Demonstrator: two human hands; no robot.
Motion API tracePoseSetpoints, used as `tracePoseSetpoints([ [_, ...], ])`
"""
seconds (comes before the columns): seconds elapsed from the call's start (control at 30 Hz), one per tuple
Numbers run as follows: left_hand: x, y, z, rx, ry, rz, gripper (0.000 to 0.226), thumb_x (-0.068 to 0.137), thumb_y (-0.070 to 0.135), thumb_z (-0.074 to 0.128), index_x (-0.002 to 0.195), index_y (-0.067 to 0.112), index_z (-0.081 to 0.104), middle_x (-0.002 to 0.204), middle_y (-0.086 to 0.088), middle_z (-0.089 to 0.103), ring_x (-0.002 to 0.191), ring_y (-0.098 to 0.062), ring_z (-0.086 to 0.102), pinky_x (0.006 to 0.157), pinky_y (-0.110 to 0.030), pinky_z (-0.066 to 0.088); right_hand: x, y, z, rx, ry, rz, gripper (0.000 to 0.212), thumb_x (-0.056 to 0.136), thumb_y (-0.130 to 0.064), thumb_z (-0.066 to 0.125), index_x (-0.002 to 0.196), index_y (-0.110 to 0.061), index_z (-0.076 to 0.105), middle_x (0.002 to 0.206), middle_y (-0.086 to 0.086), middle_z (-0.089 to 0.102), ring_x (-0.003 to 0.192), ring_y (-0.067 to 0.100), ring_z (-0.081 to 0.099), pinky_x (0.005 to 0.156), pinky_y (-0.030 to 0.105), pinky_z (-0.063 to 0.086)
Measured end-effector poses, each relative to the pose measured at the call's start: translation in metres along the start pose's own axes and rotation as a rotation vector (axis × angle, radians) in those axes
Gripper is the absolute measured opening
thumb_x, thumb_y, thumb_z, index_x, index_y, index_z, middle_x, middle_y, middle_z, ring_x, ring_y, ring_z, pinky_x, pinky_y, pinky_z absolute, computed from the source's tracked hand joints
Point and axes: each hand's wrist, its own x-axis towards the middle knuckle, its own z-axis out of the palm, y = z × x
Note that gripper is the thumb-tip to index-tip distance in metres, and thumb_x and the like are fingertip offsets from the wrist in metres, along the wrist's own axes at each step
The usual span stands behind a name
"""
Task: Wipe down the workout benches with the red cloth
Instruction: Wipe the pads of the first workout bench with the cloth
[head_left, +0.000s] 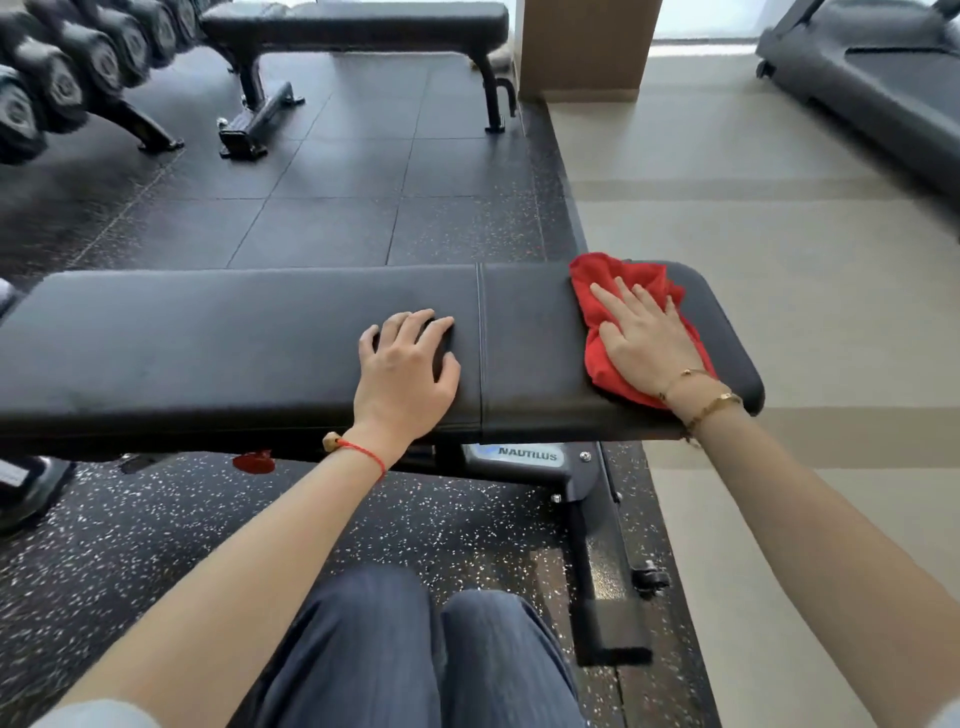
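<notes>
Smooth black padded surface (234, 338), long axis running left to right, carries a crumpled red cloth (618, 280) near its rounded right edge; right hand (647, 345) presses it flat-fingered, left hand (405, 371) rests spread.

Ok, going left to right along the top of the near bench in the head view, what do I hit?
Bare long pad of the near bench → left hand resting flat on it → seam between the pads → red cloth with the right hand pressed on it → rounded right end of the bench.
</notes>
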Motion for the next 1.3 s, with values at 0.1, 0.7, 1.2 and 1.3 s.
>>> tracePoseSetpoints([
  [0.1,0.0,0.001,0.001,-0.023,0.013,-0.004,0.042,0.091,0.035,0.046,0.13,0.026,0.057,0.138,0.004,0.055,0.131,-0.02,0.045,0.113,-0.047,0.029,0.027,-0.018,0.001,0.0,-0.033,0.038,0.055,0.098,-0.03,0.027,0.152,-0.031,0.018,0.163,0.001,0.009,0.149,0.024,0.009,0.121,0.048,-0.001],
  [0.7,0.0,0.002,-0.001,-0.036,-0.005,-0.007,0.042,0.094,0.032,0.051,0.136,0.024,0.055,0.143,0.002,0.053,0.136,-0.021,0.043,0.117,-0.048,0.026,0.021,0.033,-0.011,0.037,-0.021,0.163,0.055,0.098,-0.032,0.027,0.152,-0.036,0.018,0.163,0.0,0.009,0.15,0.024,0.009,0.121,0.048,-0.004],
  [1.2,-0.001,0.004,0.0,-0.013,-0.003,0.005,0.043,0.095,0.03,0.051,0.137,0.021,0.054,0.144,-0.002,0.052,0.136,-0.023,0.042,0.118,-0.049,0.025,0.025,0.031,-0.014,0.032,-0.016,0.197,0.055,0.098,-0.031,0.026,0.152,-0.035,0.017,0.163,0.002,0.008,0.15,0.025,0.009,0.12,0.05,-0.003],
  [1.3,-0.001,0.005,-0.001,-0.014,-0.001,0.0,0.042,0.095,0.03,0.052,0.136,0.021,0.054,0.143,-0.001,0.053,0.136,-0.023,0.043,0.118,-0.048,0.025,0.024,-0.005,-0.006,-0.029,0.002,0.084,0.055,0.098,-0.03,0.029,0.152,-0.033,0.019,0.162,0.005,0.01,0.149,0.028,0.012,0.12,0.051,0.001],
])
